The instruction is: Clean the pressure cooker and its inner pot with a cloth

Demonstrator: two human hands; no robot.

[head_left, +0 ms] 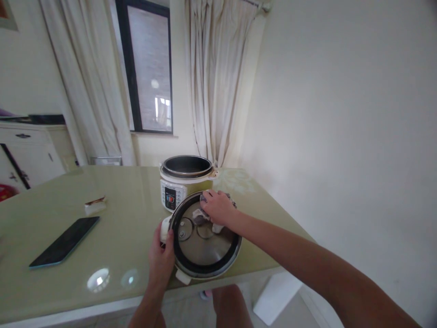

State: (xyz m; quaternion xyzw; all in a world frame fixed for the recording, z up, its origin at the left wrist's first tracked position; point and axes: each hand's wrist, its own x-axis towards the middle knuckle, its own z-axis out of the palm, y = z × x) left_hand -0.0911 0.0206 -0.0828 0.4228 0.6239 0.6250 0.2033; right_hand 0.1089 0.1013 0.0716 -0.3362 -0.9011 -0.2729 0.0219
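A round pressure cooker lid (208,248) is tilted up with its metal underside toward me, over the table's near edge. My left hand (163,255) grips the lid by its white side handle. Bunched under the fingers of my right hand (218,208) is a grey and white cloth (200,216), pressed against the upper part of the lid's inner face. Just behind the lid stands the white electric pressure cooker (187,187), its top uncovered and a control panel on its front. The lid hides part of the cooker's lower body.
On the left of the glossy green table (133,196) lies a dark tablet (66,241), with a small white packet (95,206) beyond it. A wall (341,114) rises along the right side. Curtains (218,82) and a window (152,68) are behind the table.
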